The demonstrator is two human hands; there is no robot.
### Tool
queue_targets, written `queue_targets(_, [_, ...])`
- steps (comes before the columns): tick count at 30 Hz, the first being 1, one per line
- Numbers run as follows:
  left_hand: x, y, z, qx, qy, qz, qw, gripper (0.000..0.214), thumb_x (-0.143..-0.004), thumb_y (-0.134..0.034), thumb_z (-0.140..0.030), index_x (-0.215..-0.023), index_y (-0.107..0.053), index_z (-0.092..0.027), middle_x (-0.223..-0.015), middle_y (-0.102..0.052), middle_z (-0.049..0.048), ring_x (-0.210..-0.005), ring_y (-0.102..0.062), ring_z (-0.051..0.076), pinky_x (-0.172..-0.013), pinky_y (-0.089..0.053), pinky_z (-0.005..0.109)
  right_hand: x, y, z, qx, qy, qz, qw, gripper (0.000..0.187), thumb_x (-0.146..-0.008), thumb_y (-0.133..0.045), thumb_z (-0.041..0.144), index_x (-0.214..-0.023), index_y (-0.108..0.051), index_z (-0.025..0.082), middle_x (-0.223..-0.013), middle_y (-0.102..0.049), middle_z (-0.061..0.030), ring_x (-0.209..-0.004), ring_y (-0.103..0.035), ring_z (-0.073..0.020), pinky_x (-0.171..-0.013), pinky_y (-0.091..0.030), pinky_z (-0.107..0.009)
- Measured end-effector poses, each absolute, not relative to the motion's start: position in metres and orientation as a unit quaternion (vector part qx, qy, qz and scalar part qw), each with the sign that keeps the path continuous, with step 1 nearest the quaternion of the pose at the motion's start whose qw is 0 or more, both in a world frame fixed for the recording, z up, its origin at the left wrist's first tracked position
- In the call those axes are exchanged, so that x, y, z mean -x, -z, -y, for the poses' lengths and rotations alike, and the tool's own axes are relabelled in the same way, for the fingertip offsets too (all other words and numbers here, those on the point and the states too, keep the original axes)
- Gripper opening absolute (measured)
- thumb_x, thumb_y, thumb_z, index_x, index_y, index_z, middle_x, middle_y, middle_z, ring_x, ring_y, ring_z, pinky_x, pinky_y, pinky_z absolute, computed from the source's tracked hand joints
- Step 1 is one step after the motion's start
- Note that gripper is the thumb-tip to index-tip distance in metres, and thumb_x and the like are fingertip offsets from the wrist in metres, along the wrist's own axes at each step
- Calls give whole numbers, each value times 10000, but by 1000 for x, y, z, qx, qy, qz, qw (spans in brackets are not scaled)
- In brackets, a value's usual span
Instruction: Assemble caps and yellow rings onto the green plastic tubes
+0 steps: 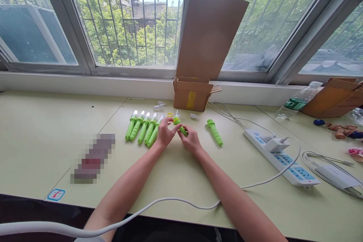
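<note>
Both hands meet over the middle of the table on one green ribbed plastic handle (183, 131). My left hand (165, 131) pinches its wide top end, where some yellow shows. My right hand (190, 138) is closed round the lower part. Just beyond the fingers is a small clear plastic piece (177, 113); whether it touches the handle I cannot tell. A loose yellow ring (169, 114) lies beside it. To the left, several green sticks with clear tips (145, 127) lie in a row, partly behind my left hand. Another green handle (214, 132), without a clear tip, lies to the right.
Clear plastic caps (194, 116) lie near an open cardboard box (190, 96) by the window. At the right are a white power strip (280, 159) with plugs, a water bottle (299, 100) and a coiled cable (331, 172). A white cable (170, 199) crosses in front of my arms.
</note>
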State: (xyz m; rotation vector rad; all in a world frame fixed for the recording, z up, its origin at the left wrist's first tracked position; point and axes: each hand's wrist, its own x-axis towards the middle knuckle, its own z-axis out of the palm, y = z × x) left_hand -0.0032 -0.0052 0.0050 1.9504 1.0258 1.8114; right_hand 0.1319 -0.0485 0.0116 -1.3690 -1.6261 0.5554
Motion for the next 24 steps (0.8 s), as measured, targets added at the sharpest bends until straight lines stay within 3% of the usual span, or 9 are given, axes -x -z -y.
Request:
queue_targets(4, [3,-5,4,-677,-626,-365,131,372,-714,-700,-495,-891,-564,-197,-861,-627,32,-821,-636,160,-776,-594,377,-131,-11,48,574,-191,658,447,334,-799,-515,460,-966,-626,193,-759,-643,-46,-661,-550,-177,-598,-405,-260])
queue_targets(14, [3,-7,1,-704,-593,-373,118,377,-714,-701,-494,-898,-565,-194,-883,-633,46,-854,-636,177,-734,-589,356,-130,-13,48,505,-410,572,500,351,-701,-627,526,-725,-541,186,-544,-422,47,-436,-358,-88,-399,-281,-230])
queue_targets(18, [4,-7,1,-702,-592,-370,139,370,-720,-700,-482,-912,-568,-194,-905,-629,49,-877,-631,177,-742,-594,358,-131,-17,50,490,-461,543,503,352,-687,-652,510,-668,-496,194,-531,-424,54,-390,-346,-70,-353,-237,-221])
queue_targets(24, [4,-5,0,-698,-600,-350,174,320,-754,-678,-447,-924,-566,-199,-906,-628,48,-875,-636,170,-748,-605,371,-135,-17,48,482,-491,530,496,335,-693,-652,504,-727,-546,188,-529,-482,44,-361,-360,-71,-335,-224,-226])
